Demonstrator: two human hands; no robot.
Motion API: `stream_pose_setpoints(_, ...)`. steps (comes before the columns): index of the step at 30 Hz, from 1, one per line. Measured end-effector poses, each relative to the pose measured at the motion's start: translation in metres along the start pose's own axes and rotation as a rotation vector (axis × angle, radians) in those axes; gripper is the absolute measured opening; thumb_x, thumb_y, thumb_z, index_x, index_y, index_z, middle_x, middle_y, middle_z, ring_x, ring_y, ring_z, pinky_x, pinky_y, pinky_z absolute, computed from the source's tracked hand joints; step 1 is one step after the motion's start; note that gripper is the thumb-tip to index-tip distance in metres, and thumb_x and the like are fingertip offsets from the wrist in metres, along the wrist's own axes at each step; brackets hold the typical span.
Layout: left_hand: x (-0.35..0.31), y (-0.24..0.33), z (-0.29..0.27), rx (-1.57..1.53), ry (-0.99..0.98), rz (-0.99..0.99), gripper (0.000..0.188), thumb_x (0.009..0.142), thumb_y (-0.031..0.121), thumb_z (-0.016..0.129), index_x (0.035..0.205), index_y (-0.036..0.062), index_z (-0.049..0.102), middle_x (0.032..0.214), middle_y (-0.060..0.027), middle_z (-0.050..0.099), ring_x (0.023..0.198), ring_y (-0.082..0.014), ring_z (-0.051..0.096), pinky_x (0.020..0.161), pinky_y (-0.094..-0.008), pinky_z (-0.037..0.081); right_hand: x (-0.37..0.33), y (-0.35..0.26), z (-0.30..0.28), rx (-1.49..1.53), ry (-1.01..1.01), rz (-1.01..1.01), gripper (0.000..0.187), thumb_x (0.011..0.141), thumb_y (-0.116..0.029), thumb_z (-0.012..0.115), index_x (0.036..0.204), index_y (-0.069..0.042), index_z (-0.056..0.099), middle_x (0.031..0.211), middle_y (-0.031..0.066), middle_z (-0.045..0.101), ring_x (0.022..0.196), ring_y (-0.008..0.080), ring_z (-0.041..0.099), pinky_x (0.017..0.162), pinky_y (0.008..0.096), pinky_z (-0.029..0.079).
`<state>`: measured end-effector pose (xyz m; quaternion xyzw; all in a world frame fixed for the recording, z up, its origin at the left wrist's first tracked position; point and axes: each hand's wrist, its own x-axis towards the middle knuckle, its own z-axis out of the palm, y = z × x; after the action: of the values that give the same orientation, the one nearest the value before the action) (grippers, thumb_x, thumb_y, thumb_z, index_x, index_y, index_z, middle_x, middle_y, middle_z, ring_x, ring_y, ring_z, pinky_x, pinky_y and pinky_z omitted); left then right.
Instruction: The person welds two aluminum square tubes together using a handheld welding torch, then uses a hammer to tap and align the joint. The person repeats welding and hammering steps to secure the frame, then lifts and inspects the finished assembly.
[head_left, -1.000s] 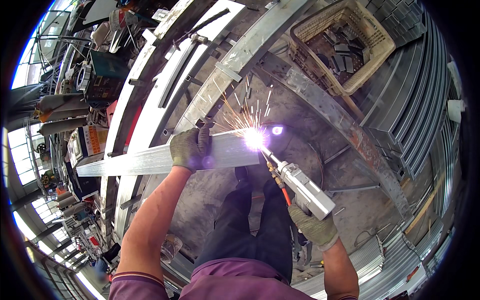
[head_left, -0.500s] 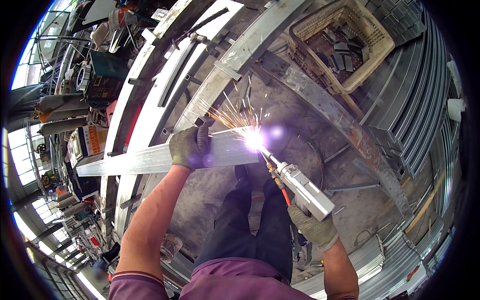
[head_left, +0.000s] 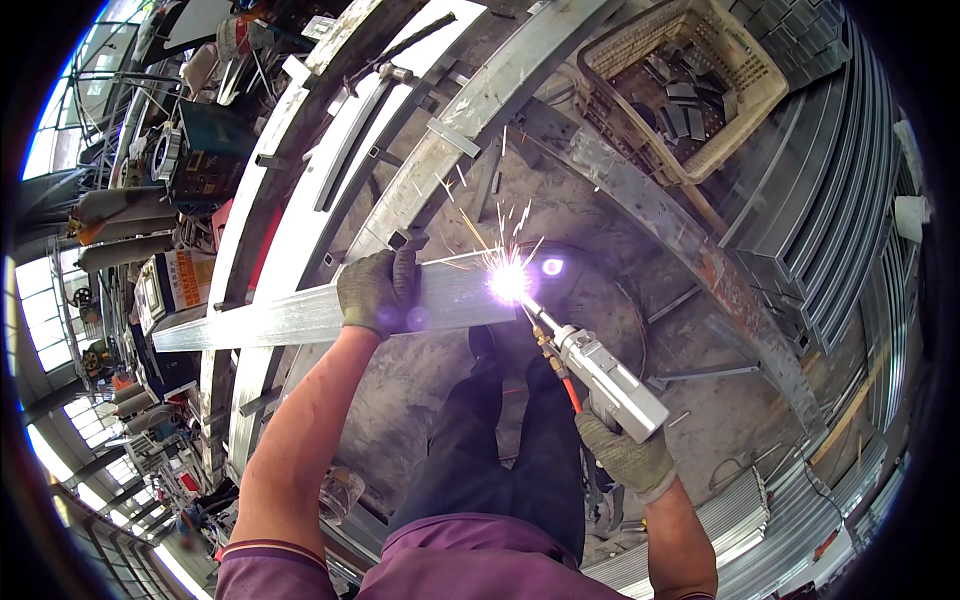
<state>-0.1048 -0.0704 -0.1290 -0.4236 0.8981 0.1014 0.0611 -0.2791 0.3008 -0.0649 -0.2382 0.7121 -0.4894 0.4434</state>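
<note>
In the head view, the bar (head_left: 460,293) reaches leftward over the rails (head_left: 300,220), its right end under the glare (head_left: 510,283) at the torch (head_left: 608,378). The left hand (head_left: 375,293) has its fingers bent firmly round the bar; the right hand (head_left: 628,455) is wrapped about the torch's rear, fingers partly hidden. The bar looks stiff, smooth and fairly heavy, probably hot near the glare, so best held back from there; the torch seems rigid, best gripped at its rear.

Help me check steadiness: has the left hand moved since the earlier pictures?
No: the left hand shows no clear shift in any direction against the metal beam beyond it.
</note>
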Motion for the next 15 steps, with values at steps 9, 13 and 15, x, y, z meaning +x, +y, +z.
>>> stream_pose_setpoints(9, 0.001, 0.008, -0.01, 0.034, -0.097, -0.013, 0.052, 0.112, 0.05, 0.046, 0.101, 0.0126, 0.081, 0.092, -0.0176, 0.078, 0.09, -0.0432, 0.074, 0.085, -0.056, 0.055, -0.002, -0.003, -0.002, -0.054, -0.03, -0.017, 0.037, 0.094, -0.004, 0.083, 0.129, 0.002, 0.071, 0.097, -0.0023, 0.069, 0.08, 0.0043, 0.063, 0.068, 0.0249, 0.055)
stream_pose_setpoints(13, 0.001, 0.004, -0.004, 0.043, -0.055, -0.034, 0.054, 0.111, 0.049, 0.048, 0.095, 0.0091, 0.081, 0.088, -0.0189, 0.077, 0.088, -0.0441, 0.073, 0.084, -0.0558, 0.055, -0.006, 0.0, 0.0, -0.041, -0.018, -0.003, 0.038, 0.094, -0.004, 0.083, 0.129, 0.002, 0.071, 0.097, -0.0016, 0.07, 0.08, 0.0046, 0.063, 0.068, 0.0249, 0.055)
stream_pose_setpoints(15, 0.002, 0.005, -0.004, 0.032, -0.05, -0.04, 0.054, 0.11, 0.048, 0.049, 0.092, 0.0086, 0.081, 0.086, -0.0196, 0.076, 0.087, -0.0446, 0.073, 0.084, -0.0561, 0.055, -0.007, 0.003, 0.0, -0.03, -0.019, -0.005, 0.038, 0.094, -0.004, 0.083, 0.129, 0.002, 0.071, 0.098, -0.0009, 0.07, 0.081, 0.0052, 0.064, 0.069, 0.0253, 0.055)
